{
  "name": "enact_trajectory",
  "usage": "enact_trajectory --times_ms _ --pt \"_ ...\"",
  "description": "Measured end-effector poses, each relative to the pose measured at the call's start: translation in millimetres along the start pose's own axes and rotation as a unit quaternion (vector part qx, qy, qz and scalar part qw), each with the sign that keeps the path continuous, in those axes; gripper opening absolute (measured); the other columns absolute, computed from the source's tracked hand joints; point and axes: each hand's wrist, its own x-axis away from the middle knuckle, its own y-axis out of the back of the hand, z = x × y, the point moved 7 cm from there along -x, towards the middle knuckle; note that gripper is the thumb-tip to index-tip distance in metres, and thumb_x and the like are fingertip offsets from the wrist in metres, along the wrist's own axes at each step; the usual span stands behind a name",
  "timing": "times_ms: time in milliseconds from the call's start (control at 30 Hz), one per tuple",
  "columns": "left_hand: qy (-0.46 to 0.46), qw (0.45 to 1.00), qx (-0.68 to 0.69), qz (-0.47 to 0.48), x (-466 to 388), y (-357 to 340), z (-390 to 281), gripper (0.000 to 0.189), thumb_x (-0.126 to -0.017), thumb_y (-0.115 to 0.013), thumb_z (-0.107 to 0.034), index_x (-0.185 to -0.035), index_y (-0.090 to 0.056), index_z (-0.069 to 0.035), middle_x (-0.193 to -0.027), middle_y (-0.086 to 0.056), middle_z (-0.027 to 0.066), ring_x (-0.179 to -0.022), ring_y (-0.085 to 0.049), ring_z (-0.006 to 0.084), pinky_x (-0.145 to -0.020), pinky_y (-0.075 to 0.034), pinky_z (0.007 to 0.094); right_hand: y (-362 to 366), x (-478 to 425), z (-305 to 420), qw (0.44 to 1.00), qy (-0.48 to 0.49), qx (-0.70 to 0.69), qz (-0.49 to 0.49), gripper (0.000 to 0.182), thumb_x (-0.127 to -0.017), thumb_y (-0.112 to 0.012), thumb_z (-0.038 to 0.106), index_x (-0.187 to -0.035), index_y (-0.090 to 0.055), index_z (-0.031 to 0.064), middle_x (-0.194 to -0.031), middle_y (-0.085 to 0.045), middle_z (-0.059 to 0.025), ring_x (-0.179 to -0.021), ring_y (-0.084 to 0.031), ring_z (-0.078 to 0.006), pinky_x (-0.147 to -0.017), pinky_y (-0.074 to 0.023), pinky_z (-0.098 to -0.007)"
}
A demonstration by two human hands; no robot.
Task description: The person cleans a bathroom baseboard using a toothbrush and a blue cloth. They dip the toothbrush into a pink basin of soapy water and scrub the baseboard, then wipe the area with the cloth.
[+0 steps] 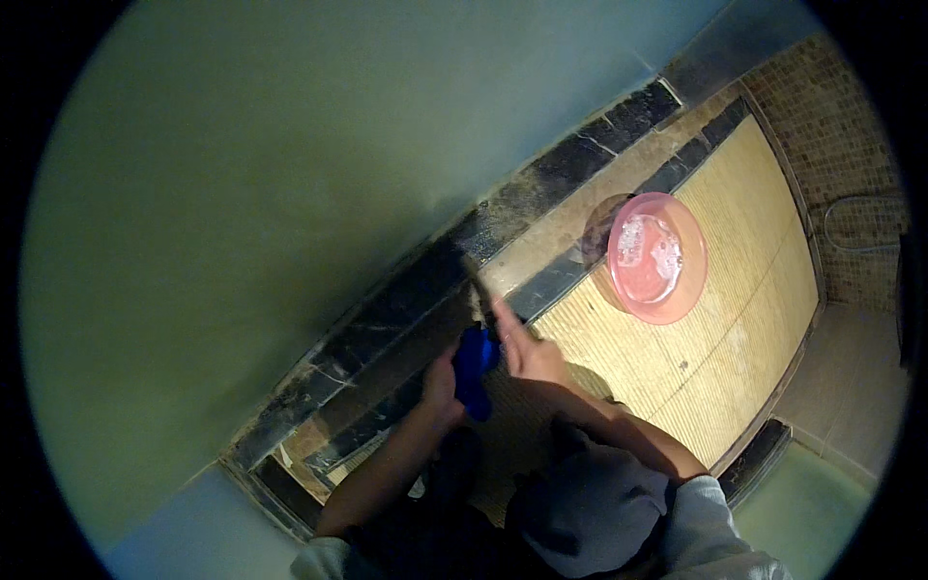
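Observation:
My left hand point(441, 388) grips a bright blue object point(473, 373), possibly a bottle, in front of my body. The shade and blur keep me from telling its exact kind. Close beside it, my right hand point(533, 355) is closed around a dark, narrow tool point(476, 279), whose kind I cannot make out. The tool's far end points at the dark tile skirting point(435, 268) along the base of the wall. Whether it touches the tiles is unclear.
A pink plastic basin point(694, 250) with sudsy water stands to the right on the ribbed floor point(761, 210). A plain wall point(254, 181) rises beyond the skirting. Mosaic tiles point(819, 109) and a thin hose point(830, 225) are at the far right.

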Motion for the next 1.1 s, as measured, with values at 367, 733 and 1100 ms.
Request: enact_trajectory --times_ms 367,733,1100 --pt "-0.001 0.986 -0.155 0.057 -16 -57 5 0.039 -0.087 -0.049 -0.036 -0.113 -0.048 -0.007 -0.105 -0.054 0.0103 -0.093 -0.052 0.0187 -0.082 -0.041 0.0363 132 29 -92 0.938 0.012 -0.125 -0.322 0.043 -0.089 -0.044 0.014 -0.131 -0.036 0.0191 -0.081 -0.059 -0.0252 -0.065 -0.060 -0.0369 -0.060 -0.0473 -0.0403" --pt "-0.163 0.786 -0.592 0.066 -60 -215 30 0.035 -0.085 -0.050 -0.037 -0.086 -0.059 -0.003 -0.070 -0.055 0.0024 -0.062 -0.049 0.0110 -0.059 -0.038 0.0275 163 32 -179 0.973 -0.220 0.063 -0.043 0.039 -0.082 -0.046 0.019 -0.121 -0.049 0.0238 -0.094 -0.059 -0.0213 -0.085 -0.059 -0.0360 -0.073 -0.0468 -0.0417" --pt "-0.189 0.807 -0.559 0.017 -72 -210 52 0.026 -0.082 -0.055 -0.026 -0.095 -0.060 -0.003 -0.082 -0.061 0.0050 -0.071 -0.056 0.0136 -0.065 -0.044 0.0271 178 39 -195 0.995 -0.085 0.038 -0.043 0.035 -0.083 -0.046 0.020 -0.116 -0.053 0.0245 -0.086 -0.061 -0.0202 -0.077 -0.061 -0.0340 -0.073 -0.0481 -0.0415"
